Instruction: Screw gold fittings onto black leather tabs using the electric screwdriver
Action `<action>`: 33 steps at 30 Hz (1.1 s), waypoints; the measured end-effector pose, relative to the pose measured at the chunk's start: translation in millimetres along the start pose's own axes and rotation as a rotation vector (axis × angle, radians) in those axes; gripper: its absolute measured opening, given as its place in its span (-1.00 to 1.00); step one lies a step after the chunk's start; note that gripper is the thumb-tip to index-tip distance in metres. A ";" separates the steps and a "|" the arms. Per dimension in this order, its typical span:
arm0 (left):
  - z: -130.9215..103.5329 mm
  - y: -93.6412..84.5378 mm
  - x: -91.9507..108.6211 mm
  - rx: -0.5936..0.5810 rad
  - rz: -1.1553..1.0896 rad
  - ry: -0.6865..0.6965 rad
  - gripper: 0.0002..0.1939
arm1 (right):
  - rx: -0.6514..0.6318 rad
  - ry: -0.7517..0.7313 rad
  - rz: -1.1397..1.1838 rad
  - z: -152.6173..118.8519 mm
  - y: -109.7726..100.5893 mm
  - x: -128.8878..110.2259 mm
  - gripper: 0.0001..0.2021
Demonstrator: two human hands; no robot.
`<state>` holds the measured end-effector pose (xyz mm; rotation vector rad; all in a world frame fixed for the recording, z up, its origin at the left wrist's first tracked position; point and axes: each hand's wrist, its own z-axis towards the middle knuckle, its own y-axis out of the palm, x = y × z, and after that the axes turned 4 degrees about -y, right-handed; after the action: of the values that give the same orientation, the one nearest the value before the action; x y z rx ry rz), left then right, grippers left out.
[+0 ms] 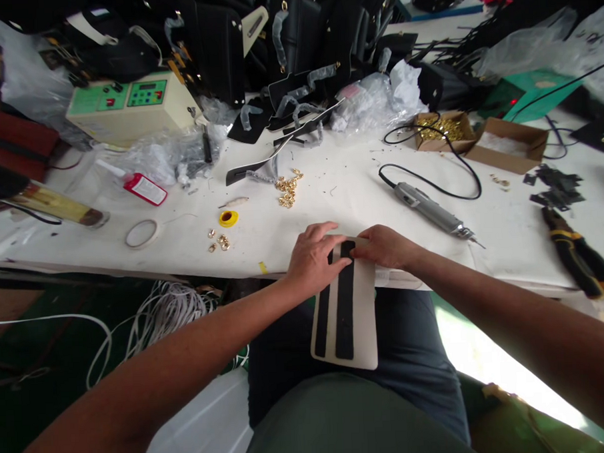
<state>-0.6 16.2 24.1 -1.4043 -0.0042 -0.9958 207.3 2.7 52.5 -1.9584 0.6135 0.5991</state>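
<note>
A beige panel [366, 317] with two dark strips lies tilted between the table edge and my lap. My left hand [316, 259] rests over its upper left part, fingers bent round the top and the thumb on the dark strips. My right hand [381, 247] grips the panel's upper right corner, with the thumb on the wider strip. On the table beyond my hands is a small pile of gold metal fittings [288, 189]. A few more gold pieces [223, 242] lie to the left, near a yellow ring [228, 219].
An electric screwdriver [426, 208] with a looped cable lies right of my hands, pliers [578, 254] farther right. Cardboard boxes [513, 144], a control box [131, 107], a red bottle [146, 188], a tape roll [141, 234] and black bags [214, 50] stand around.
</note>
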 end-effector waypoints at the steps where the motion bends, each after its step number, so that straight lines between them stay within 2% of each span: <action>1: -2.4 4.2 -1.3 -0.010 -0.022 0.041 -0.69 | -0.007 0.002 0.006 0.1 0.1 -0.1 -0.79; 2: -4.3 8.4 -2.5 -0.011 -0.052 0.051 -0.80 | -0.011 0.002 0.008 0.1 0.0 -0.7 -0.81; 4: -6.6 15.7 -4.8 0.018 -0.118 0.026 -0.87 | -0.016 -0.001 -0.007 -0.5 -1.0 -3.1 -0.81; 8: -6.7 21.6 -10.8 0.090 -0.161 0.015 -0.89 | -0.020 0.020 -0.059 -2.5 -5.7 -12.1 -0.81; 12: -3.2 22.2 -19.0 0.081 -0.136 0.056 -0.86 | -0.025 0.048 -0.098 -0.8 -9.9 -17.2 -0.82; 19: 0.0 23.4 -24.5 0.080 -0.053 0.091 -0.85 | 0.030 0.072 -0.102 0.7 -8.2 -7.4 -0.71; 24: 2.6 24.0 -29.8 0.074 -0.032 0.127 -0.84 | 0.224 0.046 -0.081 -16.2 -4.7 12.7 -0.53; 27: 4.4 22.0 -30.5 0.058 -0.012 0.151 -0.83 | 0.457 -0.016 -0.047 -34.6 -13.9 33.9 -0.64; 30: 5.9 20.2 -30.9 0.053 0.016 0.170 -0.82 | 0.723 0.010 -0.060 -53.7 -40.3 71.5 -0.78; 33: 6.6 20.3 -33.2 0.066 0.023 0.180 -0.83 | 0.856 0.185 -0.087 -69.2 -79.3 124.5 -0.78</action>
<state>-5.8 37.4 -8.8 -1.2478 0.1114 -1.0904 362.3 -47.7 53.5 -1.2214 0.7389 0.0562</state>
